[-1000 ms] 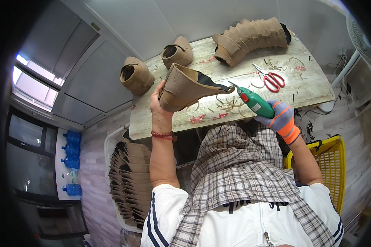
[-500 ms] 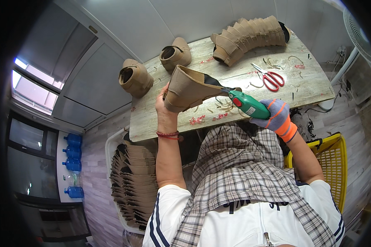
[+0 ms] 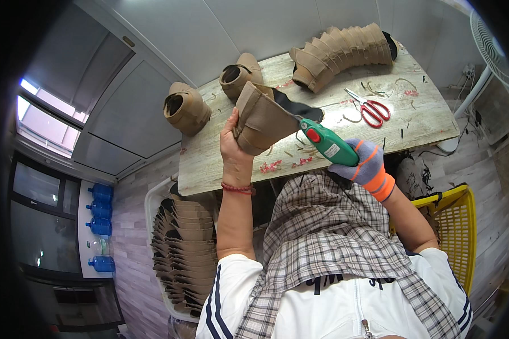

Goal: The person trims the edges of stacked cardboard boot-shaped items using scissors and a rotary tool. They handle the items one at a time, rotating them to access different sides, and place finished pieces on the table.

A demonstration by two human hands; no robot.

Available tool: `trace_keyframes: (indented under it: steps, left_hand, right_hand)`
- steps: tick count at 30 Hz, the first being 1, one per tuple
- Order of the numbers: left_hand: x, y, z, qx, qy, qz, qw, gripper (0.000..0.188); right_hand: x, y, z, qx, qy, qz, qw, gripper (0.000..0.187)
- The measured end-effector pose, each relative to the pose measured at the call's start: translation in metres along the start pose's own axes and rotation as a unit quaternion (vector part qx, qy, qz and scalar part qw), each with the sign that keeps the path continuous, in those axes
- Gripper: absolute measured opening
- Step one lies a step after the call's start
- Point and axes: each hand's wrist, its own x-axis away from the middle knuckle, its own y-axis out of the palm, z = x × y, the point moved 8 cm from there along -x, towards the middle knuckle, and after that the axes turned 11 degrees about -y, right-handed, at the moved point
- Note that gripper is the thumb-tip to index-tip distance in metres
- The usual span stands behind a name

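Observation:
My bare left hand (image 3: 234, 141) grips a tan shoe upper (image 3: 266, 124) by its left side, holding it up over the near part of the table. A black lining piece (image 3: 298, 105) hangs out of the upper at its right. In my right hand (image 3: 363, 165), gloved in grey and orange, is a green electric cutter (image 3: 327, 142) with a red button. Its narrow tip meets the right edge of the upper; the exact contact is too small to tell. Red-handled scissors (image 3: 373, 112) lie on the table beyond the cutter.
Two tan uppers (image 3: 186, 108) (image 3: 241, 77) stand at the table's far left. A nested row of uppers (image 3: 345, 56) lies at the back. Offcut strips litter the wooden table (image 3: 430, 113). A white bin (image 3: 151, 206) of stacked pieces is left, a yellow basket (image 3: 462, 226) right.
The upper has turned in my left hand, baring more of the black lining. My right hand and the cutter have moved a little left and nearer to me, following the edge.

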Motion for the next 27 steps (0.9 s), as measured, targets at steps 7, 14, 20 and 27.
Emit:
trace_keyframes:
  steps: [7,14,20,27]
  left_hand:
    - [0.0,0.063,0.046,-0.7,0.26,0.085,0.66,0.026]
    - [-0.102,0.07,0.152,-0.87,0.257,0.229,0.354,0.036]
    - [-0.171,0.013,0.132,-0.795,0.472,0.212,0.316,0.045]
    - [-0.217,-0.124,-0.061,-0.414,0.16,0.183,0.877,0.034]
  right_hand:
    - [0.002,-0.003,0.018,-0.08,0.076,0.057,0.992,0.051]
    - [0.006,-0.03,0.032,-0.066,0.121,0.072,0.988,0.038]
    - [0.015,-0.033,0.057,-0.043,0.163,0.063,0.984,0.034]
    - [0.028,-0.041,0.098,-0.093,0.242,0.135,0.956,0.034]
